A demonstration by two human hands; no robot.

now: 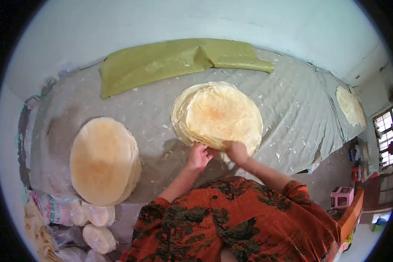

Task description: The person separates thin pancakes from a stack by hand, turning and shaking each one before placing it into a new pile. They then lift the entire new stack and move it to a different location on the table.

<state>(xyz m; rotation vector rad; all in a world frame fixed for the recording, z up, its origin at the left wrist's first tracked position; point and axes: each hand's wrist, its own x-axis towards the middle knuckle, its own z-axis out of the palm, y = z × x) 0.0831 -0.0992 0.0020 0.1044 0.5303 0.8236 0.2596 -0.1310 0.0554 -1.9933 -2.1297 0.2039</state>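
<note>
A stack of thin round flatbreads (222, 114) lies on the grey cloth-covered surface in front of me, its layers not quite aligned at the left. My left hand (199, 156) is at the stack's near edge, its fingers closed at the rim of the sheets. Just right of it, my right hand (236, 153) touches the same near edge; its fingers are blurred and partly hidden, so their grip is unclear. To the left stands a second, taller stack of flatbreads (104, 161), which neither hand touches.
A folded green mat (157, 63) lies along the back wall. One pale sheet (350, 107) is at the far right of the grey cloth (292, 113). Bagged round flatbreads (99, 238) sit at lower left. A pink stool (342, 197) stands on the floor at right.
</note>
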